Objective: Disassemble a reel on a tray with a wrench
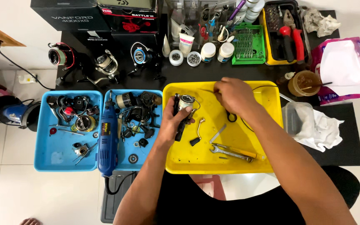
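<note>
The fishing reel point(183, 107), a small spinning type with a pale spool and dark body, is held upright over the left part of the yellow tray point(267, 164), near its upper corner. The left hand point(172, 123) is wrapped around the reel's body from below, fingers closed on it and thumb against the side. The right hand point(233, 95) hovers over the tray's far edge with fingers drawn together, apparently pinching a thin wire or line point(207, 90) that runs toward the spool, though the pinch itself is too small to confirm. Doing this well seems to call for a steady left-hand hold so the spool does not turn, and a light, even pull from the right. On the tray floor lie a detached crank handle point(197, 130), a wrench point(231, 153) and a yellow-handled tool point(242, 152). Just left sits a blue tray point(46, 160) of reel parts with a blue rotary tool point(107, 141) across it; a crumpled white cloth point(321, 129) lies to the right.
</note>
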